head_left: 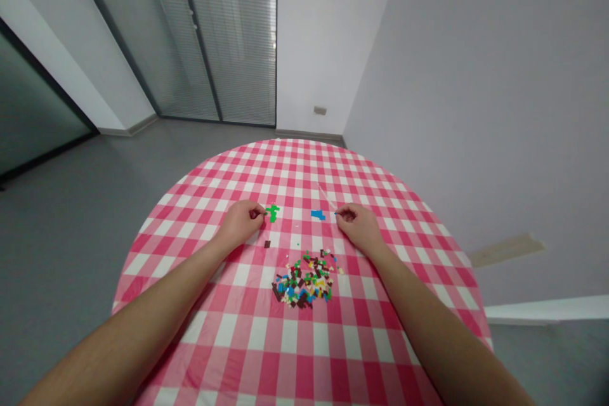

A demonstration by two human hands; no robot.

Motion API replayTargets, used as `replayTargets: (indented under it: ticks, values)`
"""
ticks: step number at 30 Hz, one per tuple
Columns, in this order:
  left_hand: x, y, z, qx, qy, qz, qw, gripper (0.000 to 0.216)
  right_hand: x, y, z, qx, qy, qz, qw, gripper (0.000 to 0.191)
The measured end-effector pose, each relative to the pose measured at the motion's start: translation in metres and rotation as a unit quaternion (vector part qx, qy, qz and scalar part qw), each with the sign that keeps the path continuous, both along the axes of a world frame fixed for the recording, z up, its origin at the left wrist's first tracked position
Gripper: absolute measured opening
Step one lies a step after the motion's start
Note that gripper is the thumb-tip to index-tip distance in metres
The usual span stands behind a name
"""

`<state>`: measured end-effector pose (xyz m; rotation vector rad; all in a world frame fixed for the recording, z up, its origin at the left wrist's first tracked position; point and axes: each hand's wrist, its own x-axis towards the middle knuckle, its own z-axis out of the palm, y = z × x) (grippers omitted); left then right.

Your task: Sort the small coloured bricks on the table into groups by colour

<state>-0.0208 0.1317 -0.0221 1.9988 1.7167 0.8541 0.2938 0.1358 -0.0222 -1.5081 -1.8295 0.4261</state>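
Note:
My left hand [243,222] rests on the table with its fingers pinched, just left of a small cluster of green bricks [273,212]. A tiny greenish piece seems to sit at its fingertips, too small to make out. Opposite it, my right hand [358,223] pinches a small blue brick [336,213]. To the left of that brick, apart from it, lies a group of blue bricks [318,214]. Nearer to me is a loose pile of small mixed-colour toy bricks [304,282], in brown, green, blue, yellow and white. A lone dark brown brick [267,244] lies below my left hand.
A red and white checked tablecloth [304,168] covers the round table. A plain wall [476,108] stands close on the right. Glass panels with blinds [233,38] are beyond the far edge, and grey floor [61,222] shows at left.

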Motion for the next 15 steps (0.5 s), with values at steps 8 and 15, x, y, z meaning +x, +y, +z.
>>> replayTargets:
  ticks: [8, 15]
  values:
    - [0.0004, -0.0010, 0.0040, 0.005, 0.021, -0.025, 0.999, 0.017, -0.0018, -0.0016, 0.0031, 0.025, -0.007, -0.019, 0.999, 0.010]
    - [-0.0006, 0.0003, 0.0021, 0.017, 0.001, -0.039, 0.999, 0.022, -0.0019, -0.0011, -0.0007, 0.039, -0.014, -0.006, 0.999, 0.013]
